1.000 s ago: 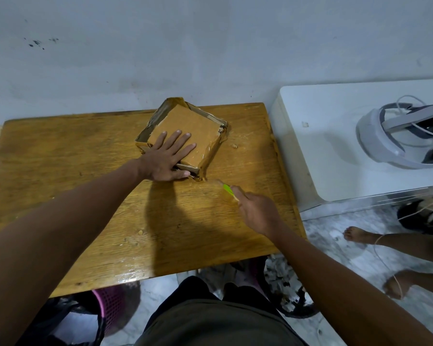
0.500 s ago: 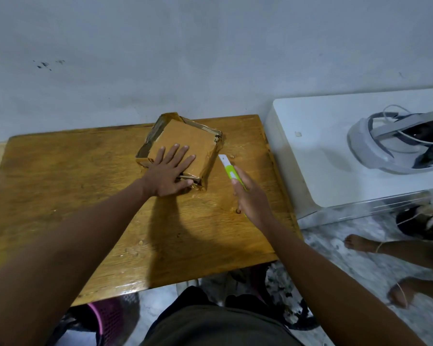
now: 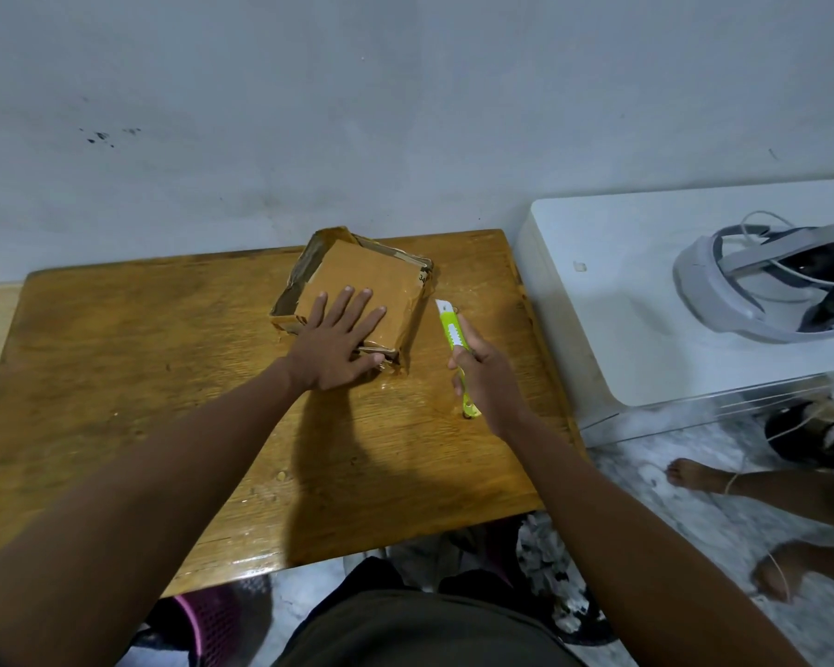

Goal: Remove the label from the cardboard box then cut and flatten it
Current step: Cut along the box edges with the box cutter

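At frame centre, the cardboard box [image 3: 364, 291] lies on the wooden worktop [image 3: 116, 353] under the left hand [image 3: 335, 341], fingers spread flat. Just right, the right hand [image 3: 485, 373] grips a green utility knife [image 3: 451, 332], fingers wrapped round its handle.

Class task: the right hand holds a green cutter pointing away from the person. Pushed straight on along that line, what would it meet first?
Probably nothing: the cutter in the right hand seems to pass right of the cardboard box.

dim, soft overhead light; arm shadows on the glossy table [image 3: 116, 358], wide-angle bending at edges.
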